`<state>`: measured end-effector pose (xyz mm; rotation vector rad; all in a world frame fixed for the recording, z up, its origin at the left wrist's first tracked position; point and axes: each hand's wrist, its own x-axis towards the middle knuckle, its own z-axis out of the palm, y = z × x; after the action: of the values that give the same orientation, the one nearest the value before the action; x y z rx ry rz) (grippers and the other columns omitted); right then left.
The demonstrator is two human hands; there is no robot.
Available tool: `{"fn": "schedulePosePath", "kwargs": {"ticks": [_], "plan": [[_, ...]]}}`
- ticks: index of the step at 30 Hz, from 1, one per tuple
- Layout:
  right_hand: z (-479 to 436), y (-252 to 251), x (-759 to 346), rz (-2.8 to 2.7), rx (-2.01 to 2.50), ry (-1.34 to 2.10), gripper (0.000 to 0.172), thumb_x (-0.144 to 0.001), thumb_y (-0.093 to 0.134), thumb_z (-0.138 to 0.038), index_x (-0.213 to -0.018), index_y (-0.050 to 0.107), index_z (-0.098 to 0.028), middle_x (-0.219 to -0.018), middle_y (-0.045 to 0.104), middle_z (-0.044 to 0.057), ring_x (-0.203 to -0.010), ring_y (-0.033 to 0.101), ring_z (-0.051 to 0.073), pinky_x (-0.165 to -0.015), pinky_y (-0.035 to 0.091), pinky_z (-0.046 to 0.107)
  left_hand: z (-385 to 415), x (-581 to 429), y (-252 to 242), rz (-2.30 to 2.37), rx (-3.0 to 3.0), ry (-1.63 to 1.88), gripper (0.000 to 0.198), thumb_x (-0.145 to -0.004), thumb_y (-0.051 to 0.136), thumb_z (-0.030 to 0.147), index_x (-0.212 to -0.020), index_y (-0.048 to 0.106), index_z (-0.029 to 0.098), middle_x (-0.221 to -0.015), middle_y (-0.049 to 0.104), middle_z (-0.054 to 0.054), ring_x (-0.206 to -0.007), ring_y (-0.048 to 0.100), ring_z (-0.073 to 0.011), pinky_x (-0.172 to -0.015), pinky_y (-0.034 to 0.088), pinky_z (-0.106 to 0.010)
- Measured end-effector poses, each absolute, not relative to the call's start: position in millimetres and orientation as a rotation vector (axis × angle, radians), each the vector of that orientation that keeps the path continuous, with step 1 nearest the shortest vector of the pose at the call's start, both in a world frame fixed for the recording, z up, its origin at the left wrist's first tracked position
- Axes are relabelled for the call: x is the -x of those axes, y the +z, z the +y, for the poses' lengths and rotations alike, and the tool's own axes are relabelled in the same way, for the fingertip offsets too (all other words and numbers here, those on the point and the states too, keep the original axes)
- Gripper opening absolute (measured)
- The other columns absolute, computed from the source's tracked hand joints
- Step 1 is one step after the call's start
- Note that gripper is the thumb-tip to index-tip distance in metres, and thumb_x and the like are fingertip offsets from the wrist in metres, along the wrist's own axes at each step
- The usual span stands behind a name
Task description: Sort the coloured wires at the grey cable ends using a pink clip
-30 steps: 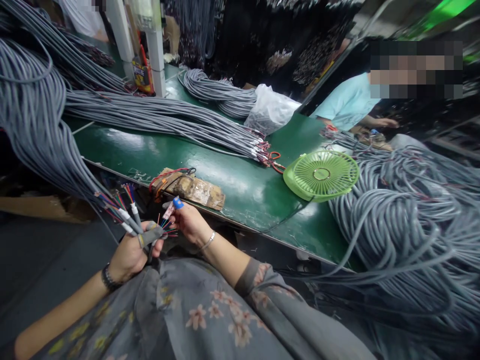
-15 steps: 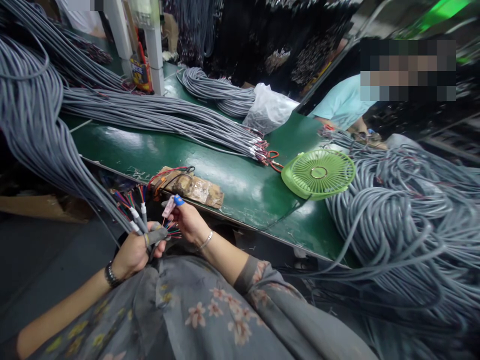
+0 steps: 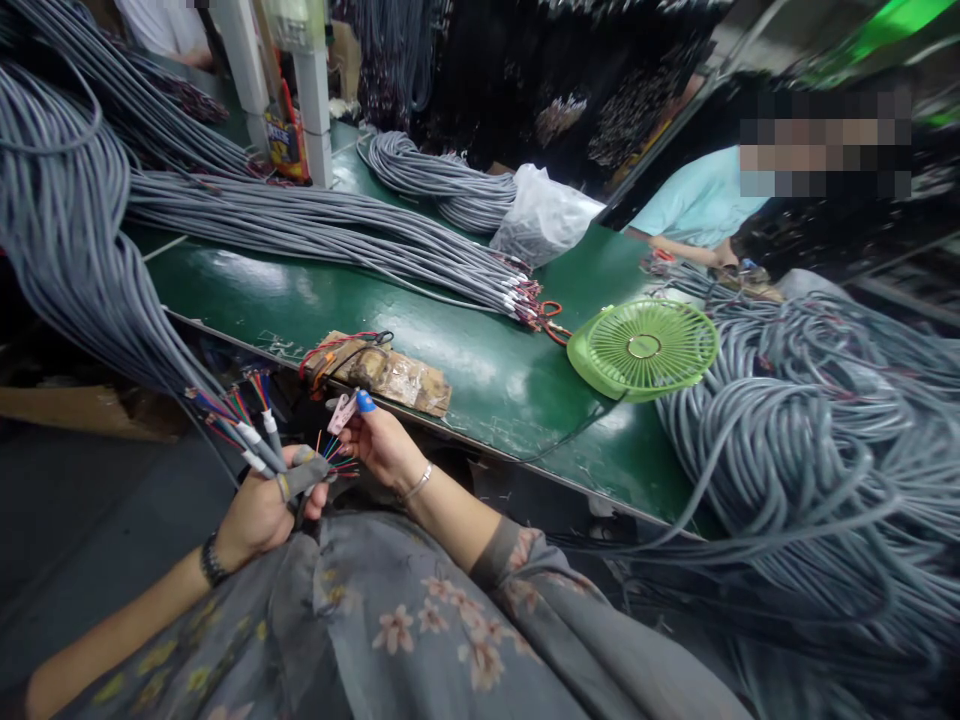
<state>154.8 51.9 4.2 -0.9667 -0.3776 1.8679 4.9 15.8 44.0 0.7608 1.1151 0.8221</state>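
Note:
My left hand is closed round the stripped ends of a few grey cables, whose coloured inner wires fan out above and to the right of my fingers. A grey finger cot covers one fingertip. My right hand pinches the thin coloured wires that stick out of one cable end. Its fingertips wear a blue cot and a pink one. Both hands work just below the front edge of the green table. The held cables run up to a thick grey bundle on my left.
A taped brown block with red and black wires lies at the table's front edge. A green fan lies face up at the right. Grey cable bundles cross the table, with a big heap at right. A person in a light blue top works opposite.
My hands shifted slightly left and back while working on the wire ends; the grip stays the same. The view wobbled a little.

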Motion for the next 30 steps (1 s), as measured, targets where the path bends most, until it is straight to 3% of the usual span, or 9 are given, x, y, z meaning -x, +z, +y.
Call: {"fn": "schedulePosePath", "kwargs": {"ticks": [11,18,24,30], "plan": [[56.3,-6.3,-147.8,-0.222,0.884,1.823,0.037,-0.090,0.082,-0.048,-0.076,0.071,-0.016,-0.065,0.065,-0.001,-0.058,0.055,0.010,-0.059,0.047,0.021,20.2,-13.1,44.4,1.197,-0.676,0.852,0.050,-0.029,0.101,0.048,-0.047,0.067,0.017,-0.040,0.060,0.000,-0.037,0.049,-0.0076,-0.036,0.040,-0.017],[55.2,-5.4,-152.1,-0.302,0.874,1.917,0.048,-0.095,0.071,-0.063,-0.081,0.069,-0.016,-0.073,0.070,0.002,-0.060,0.060,0.011,-0.055,0.048,0.021,15.7,-9.3,42.6,1.173,-0.704,0.839,0.050,-0.034,0.100,0.052,-0.050,0.069,0.017,-0.041,0.061,0.000,-0.037,0.049,-0.0077,-0.036,0.041,-0.017],[55.3,-7.1,-152.3,-0.376,0.855,1.862,0.035,-0.095,0.075,-0.050,-0.087,0.073,-0.016,-0.071,0.067,0.000,-0.057,0.055,0.009,-0.053,0.046,0.019,11.3,-7.2,42.1,1.178,-0.674,0.931,0.048,-0.036,0.101,0.049,-0.051,0.068,0.017,-0.043,0.062,0.000,-0.038,0.051,-0.0083,-0.036,0.043,-0.017],[55.0,-12.2,-149.8,-0.440,0.888,1.802,0.047,-0.094,0.072,-0.062,-0.083,0.073,-0.016,-0.072,0.068,0.002,-0.061,0.057,0.011,-0.056,0.049,0.021,15.0,-13.0,40.5,1.210,-0.621,0.971,0.048,-0.032,0.101,0.046,-0.052,0.069,0.017,-0.042,0.062,0.000,-0.037,0.052,-0.0088,-0.036,0.043,-0.017]]}}
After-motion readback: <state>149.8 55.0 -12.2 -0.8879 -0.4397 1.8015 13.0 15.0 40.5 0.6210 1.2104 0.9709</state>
